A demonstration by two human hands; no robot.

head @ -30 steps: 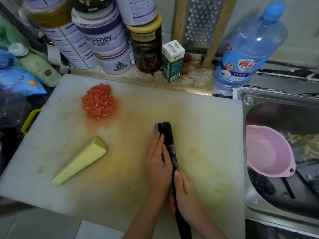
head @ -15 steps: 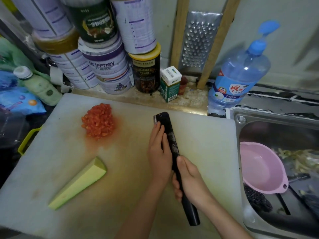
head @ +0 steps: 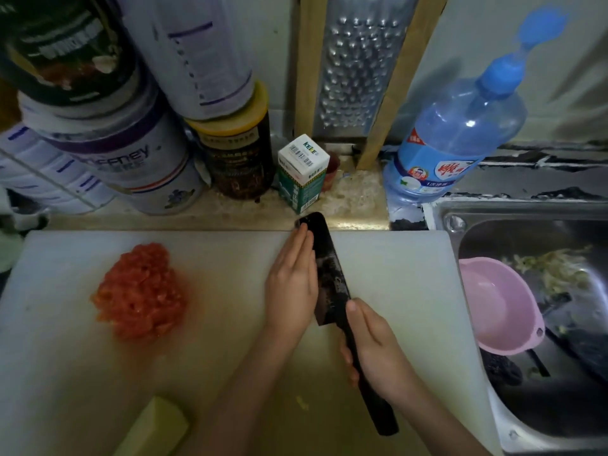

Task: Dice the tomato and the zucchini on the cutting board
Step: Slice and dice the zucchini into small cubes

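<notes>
A heap of diced red tomato lies on the left part of the white cutting board. A pale green zucchini wedge lies at the board's bottom edge, partly cut off by the frame. My right hand grips the black handle of a dark cleaver, whose blade reaches to the board's far edge. My left hand lies flat with straight fingers against the blade's left side. Neither hand touches the zucchini or the tomato.
Stacked tins, a dark jar and a small green carton stand behind the board. A grater leans on the wall beside a blue water bottle. A steel sink with a pink bowl lies right.
Both hands and the cleaver slid away from me across the board to its far edge. The view shifted, so the zucchini now sits lower in the frame.
</notes>
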